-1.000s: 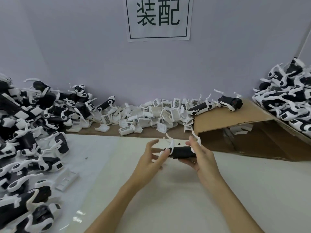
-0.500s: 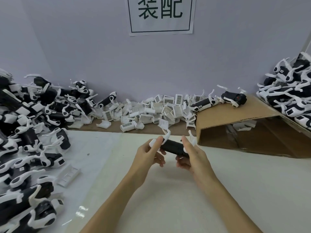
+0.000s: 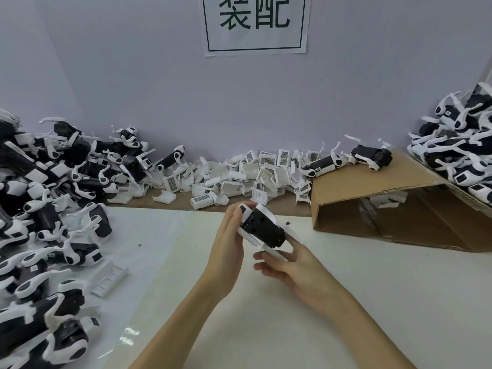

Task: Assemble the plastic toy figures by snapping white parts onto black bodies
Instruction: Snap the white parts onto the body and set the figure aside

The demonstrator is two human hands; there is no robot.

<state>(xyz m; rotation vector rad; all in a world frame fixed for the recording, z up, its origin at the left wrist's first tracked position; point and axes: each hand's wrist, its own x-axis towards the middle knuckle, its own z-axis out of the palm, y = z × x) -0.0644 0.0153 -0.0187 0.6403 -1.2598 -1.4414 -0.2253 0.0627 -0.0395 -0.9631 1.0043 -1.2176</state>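
A pale violet wall (image 3: 133, 75) is seen at the back, with a paper sign (image 3: 257, 23) bearing two large dark characters fixed to it. Below it a white table (image 3: 372, 302) is laid out. A heap of black-and-white figures (image 3: 45, 209) is piled along the table's left side, loose white parts (image 3: 239, 174) are scattered along the foot of the wall, and a tipped cardboard box (image 3: 386, 209) is set at the right with two figures on its top face and a further pile (image 3: 458, 147) beyond it.

The black toy body (image 3: 263, 227) is held above the table, near the centre and just in front of the white parts. Its long axis is set on a diagonal, from upper left and farther away down to lower right and nearer; the end with a small red dot is pointed to the lower right. White pieces are seen fitted along its edges and at its upper-left end.

The upper-left end is gripped by the left hand (image 3: 229, 246), its fingers curled round the white piece there. The lower-right end is supported by the right hand (image 3: 292, 265), whose fingers (image 3: 269, 255) are only loosely bent and spread, touching a white leg piece from below; whether a firm pinch is made there cannot be told.
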